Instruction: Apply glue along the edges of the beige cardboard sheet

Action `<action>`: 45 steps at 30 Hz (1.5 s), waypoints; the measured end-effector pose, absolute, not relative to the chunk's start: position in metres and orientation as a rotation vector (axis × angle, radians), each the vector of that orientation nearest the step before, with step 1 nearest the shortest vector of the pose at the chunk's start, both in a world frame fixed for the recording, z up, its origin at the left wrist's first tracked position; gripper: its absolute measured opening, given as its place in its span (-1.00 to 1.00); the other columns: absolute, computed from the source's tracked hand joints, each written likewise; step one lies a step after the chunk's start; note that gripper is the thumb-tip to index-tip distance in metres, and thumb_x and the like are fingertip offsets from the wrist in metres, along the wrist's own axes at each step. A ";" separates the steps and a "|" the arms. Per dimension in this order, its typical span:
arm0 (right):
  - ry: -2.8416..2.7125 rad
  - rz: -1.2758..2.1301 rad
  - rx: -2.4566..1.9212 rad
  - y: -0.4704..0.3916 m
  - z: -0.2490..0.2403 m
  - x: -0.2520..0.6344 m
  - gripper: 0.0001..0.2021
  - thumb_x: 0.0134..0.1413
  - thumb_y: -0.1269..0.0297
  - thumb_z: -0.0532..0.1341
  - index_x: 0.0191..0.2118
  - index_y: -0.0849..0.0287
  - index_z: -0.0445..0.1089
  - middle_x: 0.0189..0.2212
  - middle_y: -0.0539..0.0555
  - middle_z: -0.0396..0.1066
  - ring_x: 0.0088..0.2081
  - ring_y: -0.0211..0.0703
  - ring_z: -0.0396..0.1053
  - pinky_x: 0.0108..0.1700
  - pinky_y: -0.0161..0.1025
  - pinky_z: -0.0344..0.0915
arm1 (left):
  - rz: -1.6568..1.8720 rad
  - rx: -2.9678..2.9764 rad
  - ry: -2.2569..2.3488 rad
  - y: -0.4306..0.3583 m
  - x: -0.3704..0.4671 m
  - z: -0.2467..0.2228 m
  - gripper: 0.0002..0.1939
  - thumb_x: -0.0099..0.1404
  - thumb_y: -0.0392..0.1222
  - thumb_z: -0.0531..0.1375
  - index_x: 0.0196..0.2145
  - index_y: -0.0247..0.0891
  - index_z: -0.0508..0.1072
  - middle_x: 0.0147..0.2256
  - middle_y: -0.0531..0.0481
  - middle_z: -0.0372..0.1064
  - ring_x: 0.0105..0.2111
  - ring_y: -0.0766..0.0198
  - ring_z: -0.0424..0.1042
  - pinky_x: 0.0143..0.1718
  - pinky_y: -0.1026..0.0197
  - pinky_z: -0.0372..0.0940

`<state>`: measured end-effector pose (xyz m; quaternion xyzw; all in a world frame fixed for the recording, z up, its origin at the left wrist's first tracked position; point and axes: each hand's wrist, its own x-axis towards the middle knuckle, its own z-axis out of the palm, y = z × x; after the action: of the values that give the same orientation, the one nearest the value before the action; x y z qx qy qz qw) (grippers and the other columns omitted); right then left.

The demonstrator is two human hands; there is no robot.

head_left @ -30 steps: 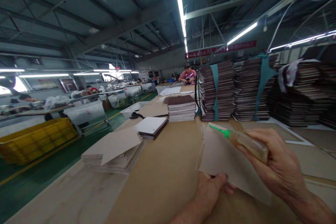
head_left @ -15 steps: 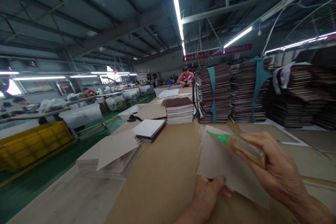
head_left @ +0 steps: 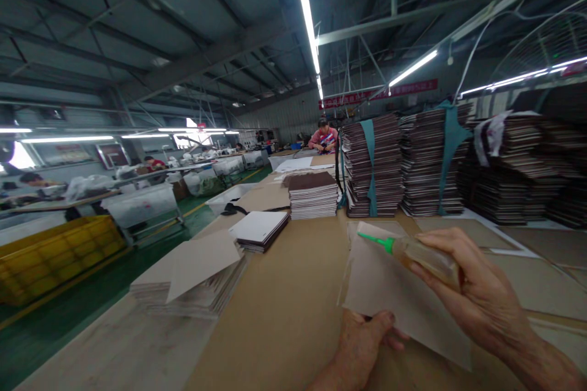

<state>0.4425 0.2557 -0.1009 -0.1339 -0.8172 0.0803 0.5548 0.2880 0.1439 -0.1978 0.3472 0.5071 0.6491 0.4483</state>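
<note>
Right hand [head_left: 481,302], fingers clenched round a glue bottle [head_left: 424,256], green nozzle tip over the upper edge of a grey card sheet [head_left: 394,293]. Left hand [head_left: 364,342] pinches that sheet's lower edge, lifted off the brown bench [head_left: 284,293]. Glue at the tip: probably none, too small to tell. Tied bundles [head_left: 376,165] stand behind
</note>
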 end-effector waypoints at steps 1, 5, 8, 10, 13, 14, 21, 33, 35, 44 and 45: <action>-1.910 0.178 -0.329 0.256 -0.102 0.443 -0.79 0.39 0.18 0.30 0.06 0.03 0.42 -0.12 0.09 0.45 -0.14 -0.01 0.48 -0.15 -0.11 0.44 | 1.604 0.862 1.259 0.144 0.288 -0.198 -0.60 0.12 0.05 0.37 -0.24 -0.36 0.67 -0.38 -0.18 0.63 -0.48 0.12 0.54 -0.39 0.15 0.39; -1.954 0.175 -0.314 0.258 -0.104 0.444 -0.77 0.42 0.14 0.28 0.10 0.02 0.40 -0.11 0.07 0.43 -0.12 -0.04 0.47 -0.15 -0.15 0.43 | 1.615 0.849 1.263 0.143 0.288 -0.196 -0.61 0.10 0.05 0.38 -0.25 -0.34 0.64 -0.43 -0.13 0.61 -0.51 0.17 0.50 -0.41 0.17 0.36; -1.953 0.149 -0.298 0.257 -0.103 0.445 -0.79 0.45 0.19 0.26 0.11 0.05 0.38 -0.11 0.07 0.42 -0.12 -0.08 0.46 -0.16 -0.17 0.40 | 1.611 0.866 1.254 0.144 0.288 -0.197 -0.57 0.09 0.11 0.41 -0.27 -0.33 0.64 -0.40 -0.14 0.62 -0.50 0.16 0.51 -0.41 0.17 0.38; -1.915 0.081 -0.309 0.257 -0.102 0.447 -0.79 0.45 0.22 0.26 0.10 0.07 0.37 -0.12 0.07 0.40 -0.14 -0.07 0.45 -0.16 -0.16 0.39 | 1.595 0.877 1.274 0.144 0.287 -0.200 -0.55 0.09 0.13 0.41 -0.27 -0.34 0.65 -0.41 -0.15 0.61 -0.50 0.15 0.50 -0.40 0.15 0.38; -1.957 -0.004 -0.326 0.259 -0.102 0.453 -0.78 0.45 0.20 0.24 0.11 0.08 0.36 -0.12 0.09 0.41 -0.15 -0.03 0.46 -0.19 -0.12 0.38 | 1.585 0.884 1.302 0.145 0.285 -0.204 -0.56 0.12 0.13 0.39 -0.28 -0.36 0.67 -0.42 -0.17 0.62 -0.48 0.13 0.51 -0.39 0.15 0.38; -1.981 -0.019 -0.339 0.259 -0.103 0.456 -0.78 0.45 0.19 0.23 0.11 0.08 0.36 -0.11 0.10 0.42 -0.15 -0.01 0.47 -0.19 -0.11 0.38 | 1.583 0.888 1.311 0.145 0.285 -0.205 -0.56 0.13 0.13 0.39 -0.29 -0.36 0.67 -0.41 -0.18 0.62 -0.48 0.13 0.51 -0.39 0.16 0.38; -1.979 -0.027 -0.350 0.252 -0.099 0.461 -0.74 0.44 0.22 0.23 0.15 0.11 0.34 -0.07 0.14 0.42 -0.09 0.03 0.47 -0.14 -0.08 0.39 | 1.538 0.935 1.340 0.145 0.285 -0.210 -0.59 0.15 0.03 0.34 -0.19 -0.36 0.68 -0.37 -0.17 0.65 -0.50 0.14 0.52 -0.42 0.17 0.36; -2.033 -0.085 -0.462 0.245 -0.097 0.477 -0.80 0.45 0.21 0.17 0.09 0.08 0.35 -0.11 0.17 0.45 -0.14 0.06 0.52 -0.22 -0.09 0.43 | 1.479 0.971 1.440 0.139 0.283 -0.197 -0.62 0.16 0.15 0.32 -0.50 -0.25 0.64 -0.47 -0.19 0.61 -0.47 0.03 0.54 -0.23 0.03 0.44; -2.035 -0.072 -0.489 0.245 -0.099 0.480 -0.79 0.46 0.16 0.19 0.09 0.07 0.36 -0.11 0.16 0.45 -0.14 0.06 0.52 -0.22 -0.09 0.44 | 1.485 0.960 1.442 0.138 0.283 -0.195 -0.57 0.13 0.21 0.35 -0.49 -0.26 0.64 -0.46 -0.20 0.62 -0.48 0.04 0.52 -0.29 0.05 0.42; -2.030 -0.060 -0.555 0.244 -0.103 0.491 -0.78 0.49 0.10 0.17 0.09 0.05 0.38 -0.11 0.15 0.48 -0.14 0.06 0.54 -0.20 -0.08 0.45 | 1.484 0.917 1.443 0.142 0.281 -0.203 -0.50 0.10 0.25 0.41 -0.36 -0.32 0.67 -0.46 -0.18 0.62 -0.55 0.13 0.48 -0.40 0.12 0.37; -2.025 -0.056 -0.567 0.243 -0.102 0.492 -0.79 0.49 0.11 0.17 0.09 0.04 0.38 -0.11 0.15 0.48 -0.15 0.06 0.54 -0.21 -0.08 0.45 | 1.477 0.917 1.445 0.142 0.281 -0.202 -0.50 0.09 0.26 0.40 -0.40 -0.32 0.67 -0.47 -0.18 0.62 -0.56 0.14 0.47 -0.39 0.12 0.38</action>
<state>0.4924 0.2432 -0.1023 -0.2340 -0.8358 -0.0231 0.4961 0.2807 0.1422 -0.2022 0.3667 0.5784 0.5909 0.4264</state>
